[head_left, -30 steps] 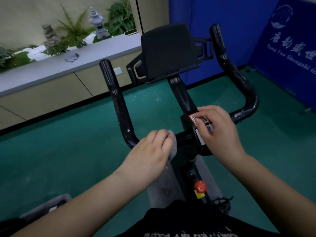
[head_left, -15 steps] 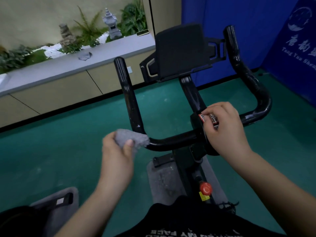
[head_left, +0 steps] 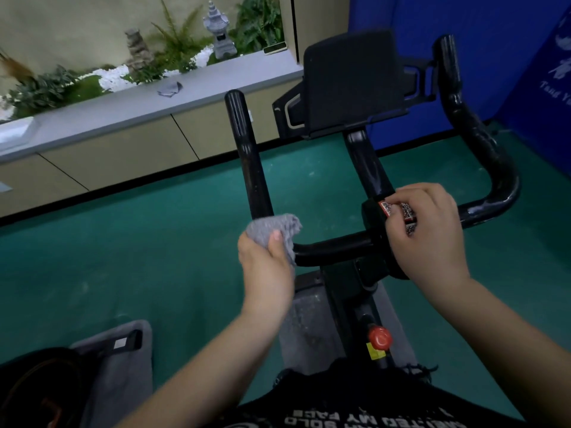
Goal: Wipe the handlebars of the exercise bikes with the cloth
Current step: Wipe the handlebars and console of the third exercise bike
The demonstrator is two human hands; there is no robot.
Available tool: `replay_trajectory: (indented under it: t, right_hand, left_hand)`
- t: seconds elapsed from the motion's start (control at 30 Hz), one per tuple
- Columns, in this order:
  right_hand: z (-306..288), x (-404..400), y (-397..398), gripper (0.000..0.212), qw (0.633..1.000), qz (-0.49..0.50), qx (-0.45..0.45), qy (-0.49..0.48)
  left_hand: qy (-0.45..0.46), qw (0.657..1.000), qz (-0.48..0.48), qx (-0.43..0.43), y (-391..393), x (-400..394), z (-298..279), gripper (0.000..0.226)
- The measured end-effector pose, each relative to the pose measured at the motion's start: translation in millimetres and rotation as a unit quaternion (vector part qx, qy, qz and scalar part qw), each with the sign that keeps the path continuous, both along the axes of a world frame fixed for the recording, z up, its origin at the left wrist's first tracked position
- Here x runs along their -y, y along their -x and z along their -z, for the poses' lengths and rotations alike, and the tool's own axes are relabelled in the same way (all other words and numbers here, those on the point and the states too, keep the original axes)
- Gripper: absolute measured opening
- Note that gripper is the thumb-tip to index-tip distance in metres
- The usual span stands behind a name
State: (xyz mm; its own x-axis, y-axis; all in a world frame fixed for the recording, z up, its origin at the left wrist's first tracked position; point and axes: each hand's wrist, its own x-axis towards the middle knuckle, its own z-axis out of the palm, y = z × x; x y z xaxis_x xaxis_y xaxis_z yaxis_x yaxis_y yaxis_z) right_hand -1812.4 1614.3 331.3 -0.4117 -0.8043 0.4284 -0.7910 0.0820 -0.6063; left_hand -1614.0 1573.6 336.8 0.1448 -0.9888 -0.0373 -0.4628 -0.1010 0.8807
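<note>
A black exercise bike handlebar [head_left: 332, 249] fills the middle of the view, with a left upright bar [head_left: 247, 156] and a curved right bar [head_left: 482, 143]. My left hand [head_left: 267, 264] grips a grey cloth [head_left: 273, 228], pressed around the bend where the left bar meets the crossbar. My right hand [head_left: 428, 233] is closed over the centre clamp [head_left: 375, 223], partly covering a red and white QR sticker [head_left: 398, 210]. A black console [head_left: 350, 81] stands above the stem.
A grey ledge [head_left: 123, 109] with plants, a stone lantern and another grey cloth [head_left: 170, 88] runs along the back left. Blue panels [head_left: 494, 57] stand at the right. Green floor surrounds the bike. A red knob [head_left: 379, 338] sits on the frame below. A grey mat lies at lower left.
My left hand slid the cloth leftward along the crossbar from near the centre clamp to the left bend. My right hand stayed on the clamp. The view shifted slightly.
</note>
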Motion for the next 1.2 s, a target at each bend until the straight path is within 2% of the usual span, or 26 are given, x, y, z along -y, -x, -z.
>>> replay_trajectory:
  t: [0.1, 0.2, 0.37, 0.53, 0.63, 0.87, 0.93, 1.07, 1.2]
  right_hand:
    - [0, 0, 0, 0.013, 1.0, 0.001, 0.004, -0.001]
    - [-1, 0, 0, 0.012, 1.0, 0.0, 0.0, -0.003]
    - [-2, 1, 0, 0.012, 1.0, -0.001, 0.0, -0.011]
    - [-1, 0, 1, 0.012, 1.0, -0.001, -0.004, -0.008]
    - [-1, 1, 1, 0.013, 1.0, 0.004, -0.011, -0.007]
    - [-2, 2, -2, 0.025, 1.0, 0.007, -0.009, -0.007]
    - [-3, 1, -2, 0.026, 1.0, 0.011, -0.016, -0.007]
    - [-4, 1, -3, 0.024, 0.999, 0.024, -0.016, -0.022]
    - [-7, 3, -7, 0.013, 0.998, 0.041, -0.022, -0.049]
  left_hand:
    - [-0.004, 1.0, 0.0, -0.012, 5, -11, 2, 0.03]
    - [-0.008, 0.999, -0.006, 0.041, 1, 37, -7, 0.035]
    - [-0.036, 0.992, 0.046, 0.112, -1, 104, -28, 0.044]
    - [-0.006, 0.988, 0.037, 0.15, -1, 47, -7, 0.053]
    - [-0.02, 0.987, 0.033, 0.159, 2, 47, -11, 0.055]
    - [-0.03, 0.984, 0.028, 0.176, 15, 160, -41, 0.053]
    - [-0.024, 0.988, 0.035, 0.149, 11, 162, -42, 0.051]
    - [0.011, 0.988, 0.077, 0.137, -3, 109, -26, 0.053]
    - [-0.008, 0.986, 0.057, 0.154, 6, 147, -32, 0.054]
